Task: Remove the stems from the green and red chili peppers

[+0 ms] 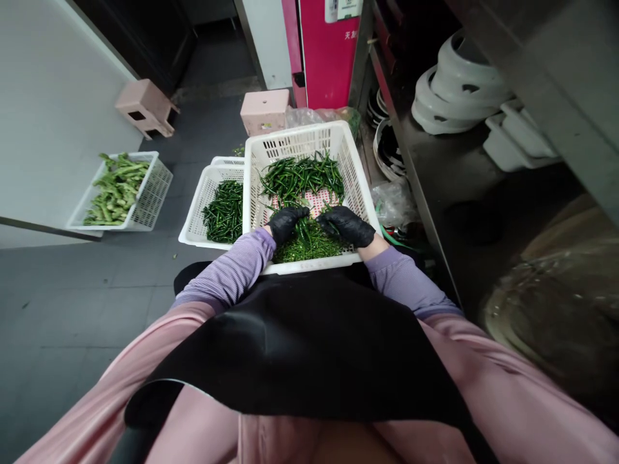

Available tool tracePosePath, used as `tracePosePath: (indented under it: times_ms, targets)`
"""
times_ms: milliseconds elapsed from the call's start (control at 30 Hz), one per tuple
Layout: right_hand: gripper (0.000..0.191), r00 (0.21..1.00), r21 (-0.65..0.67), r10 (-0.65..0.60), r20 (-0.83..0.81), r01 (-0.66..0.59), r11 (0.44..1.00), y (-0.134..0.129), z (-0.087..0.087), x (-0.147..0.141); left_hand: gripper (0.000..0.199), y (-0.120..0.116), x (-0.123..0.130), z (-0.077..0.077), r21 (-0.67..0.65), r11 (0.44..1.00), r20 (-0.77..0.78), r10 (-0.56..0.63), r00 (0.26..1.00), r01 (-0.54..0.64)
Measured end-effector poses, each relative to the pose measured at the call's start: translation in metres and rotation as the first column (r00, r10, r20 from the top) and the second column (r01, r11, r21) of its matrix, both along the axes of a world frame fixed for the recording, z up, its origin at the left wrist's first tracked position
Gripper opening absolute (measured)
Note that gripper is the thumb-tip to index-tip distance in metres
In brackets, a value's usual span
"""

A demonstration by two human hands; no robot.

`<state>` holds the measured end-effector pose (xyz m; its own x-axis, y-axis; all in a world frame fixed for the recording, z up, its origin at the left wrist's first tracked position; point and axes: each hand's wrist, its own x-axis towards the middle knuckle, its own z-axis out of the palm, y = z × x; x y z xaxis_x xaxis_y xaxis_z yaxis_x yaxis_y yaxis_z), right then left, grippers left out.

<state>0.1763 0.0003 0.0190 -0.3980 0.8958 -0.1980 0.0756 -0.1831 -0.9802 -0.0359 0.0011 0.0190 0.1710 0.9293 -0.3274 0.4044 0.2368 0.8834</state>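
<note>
Both hands wear black gloves and work over a large white slotted basket [358,169] in front of my body. My left hand [287,224] is closed with its fingertips on green chili peppers, which hang just below and beside them. My right hand [350,226] is closed as well, a green chili pepper showing at its fingers. At the basket's far side lies a heap of dark green chili peppers [302,177]. Nearest me, under my hands, is a pile of thin lighter green stems [309,248]. A red-dotted patch of the basket bottom [319,201] shows between the piles.
Left of the large basket stands a smaller white basket [191,222] holding green chili peppers [225,212]. Farther left, another basket [157,187] holds thick pale green vegetables [116,193]. Pink stools [265,111] stand behind. A metal shelf [435,174] with white dishes [459,84] runs along the right.
</note>
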Motion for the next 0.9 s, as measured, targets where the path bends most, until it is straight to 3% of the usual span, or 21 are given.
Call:
tracePosePath:
  times_ms: [67,167,267,367,467,600,800,900]
  targets:
    - [0.025,0.991,-0.026,-0.128,-0.029,0.127,0.992,0.0,0.003,-0.005,0.062,-0.002,-0.003,0.001,-0.076,0.997,0.101,0.029,0.994,-0.022]
    - [0.037,0.972,-0.019,-0.217,-0.094,0.216,0.976,-0.001,0.006,-0.014,0.057,-0.002,-0.003,0.007,-0.037,0.999,0.038,-0.032,0.999,0.033]
    - [0.048,0.976,-0.043,-0.171,-0.136,0.167,0.985,-0.002,0.005,-0.019,0.047,0.003,0.004,0.016,-0.004,0.989,-0.105,-0.148,0.983,0.149]
    - [0.047,0.988,-0.052,-0.103,-0.117,0.098,0.994,-0.001,-0.001,-0.02,0.04,0.005,0.016,0.022,-0.014,0.975,-0.196,-0.221,0.955,0.222]
    - [0.044,0.986,0.018,-0.164,-0.023,0.164,0.986,0.003,-0.007,-0.018,0.039,0.006,0.025,0.024,-0.004,0.977,-0.197,-0.21,0.958,0.214]
    - [0.039,0.918,0.215,-0.392,0.06,0.372,0.903,0.008,-0.011,-0.013,0.046,0.006,0.021,0.025,-0.041,0.976,-0.106,-0.219,0.97,0.215]
    - [0.031,0.897,0.356,-0.432,0.097,0.374,0.856,-0.001,-0.007,-0.013,0.058,0.007,0.012,0.026,-0.069,0.962,-0.1,-0.27,0.958,0.265]
    - [0.032,0.872,0.314,-0.49,0.021,0.459,0.831,-0.002,-0.006,-0.015,0.059,0.003,0.016,0.022,-0.02,0.979,-0.002,-0.203,0.979,0.203]
